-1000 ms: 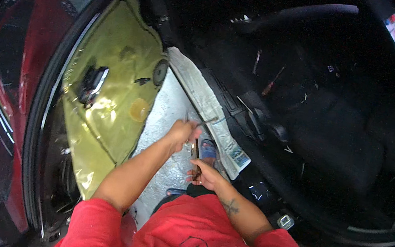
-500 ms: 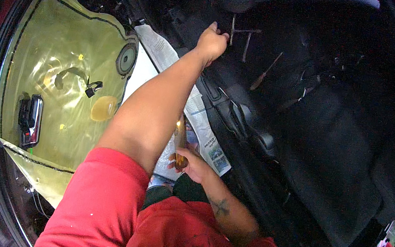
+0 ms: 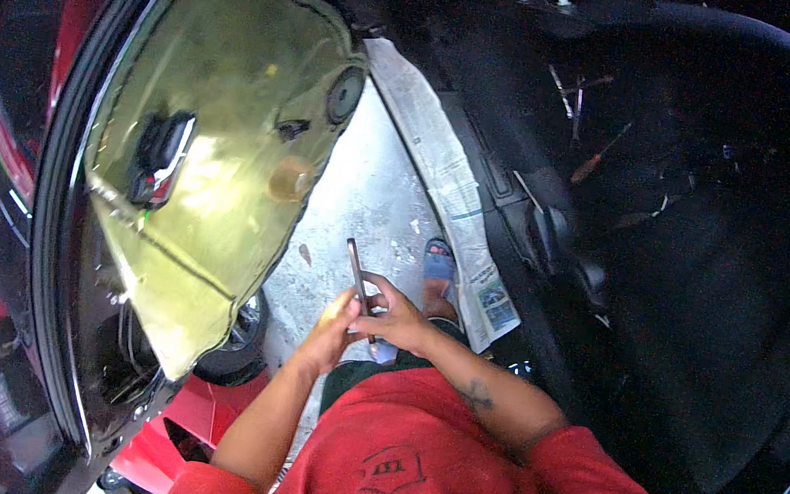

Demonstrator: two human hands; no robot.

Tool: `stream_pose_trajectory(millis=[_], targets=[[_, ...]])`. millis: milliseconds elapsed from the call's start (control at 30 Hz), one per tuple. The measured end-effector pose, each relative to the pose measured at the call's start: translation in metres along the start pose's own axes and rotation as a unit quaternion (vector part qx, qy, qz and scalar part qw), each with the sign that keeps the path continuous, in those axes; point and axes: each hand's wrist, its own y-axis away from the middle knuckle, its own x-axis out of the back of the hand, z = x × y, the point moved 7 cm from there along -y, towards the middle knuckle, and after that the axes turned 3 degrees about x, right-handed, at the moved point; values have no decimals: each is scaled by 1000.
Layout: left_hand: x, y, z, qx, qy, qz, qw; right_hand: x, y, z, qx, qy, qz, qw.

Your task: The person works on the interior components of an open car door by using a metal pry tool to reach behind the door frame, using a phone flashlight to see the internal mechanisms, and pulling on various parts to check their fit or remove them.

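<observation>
Firstly, nearest: red shirt [image 3: 407, 451]. Just beyond it, two bare hands.
Left hand [image 3: 333, 329]: fingers curled, pinching the slim flat object [image 3: 357, 267] from its left, at the near half.
Right hand [image 3: 395, 320]: fingers bent, pinching the same object from its right; exact fingertip contact too small to tell.
Object: one, dark, phone-like, seen almost edge-on, between the hands above the pale floor [image 3: 338, 188]; far end stands clear of the fingers.
Handling, by judgement: light, stiff, probably smooth and slippery; any glass face would be fragile. Advised hold: by the long edges, near half, without bending or pressing the flat faces.
Farther, right: blue sandal [image 3: 435, 263] on a foot; newspaper [image 3: 453, 190] spread along the sill.
Left: car door with yellowish film [image 3: 255, 96], dark handle [image 3: 158, 153], round speaker [image 3: 345, 95] toward its far right.
Far right, in the dark interior: orange-handled screwdriver [image 3: 586, 168]; beyond it, thin metal tools [image 3: 577, 111].
</observation>
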Motion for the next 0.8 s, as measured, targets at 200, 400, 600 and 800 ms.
stream_pose_trajectory(millis=[200, 400, 600, 800], targets=[[34, 61, -25, -67, 5, 0, 998, -66, 28, 26, -70, 101, -34, 992], [76, 129, -76, -111, 86, 77, 987, -137, 49, 67, 39, 163, -217, 962], [117, 181, -114, -138, 121, 99, 978, 173, 25, -96, 182, 330, 405, 833], [116, 207, -137, -159, 171, 149, 961, 355, 47, -242, 103, 597, 542, 582]])
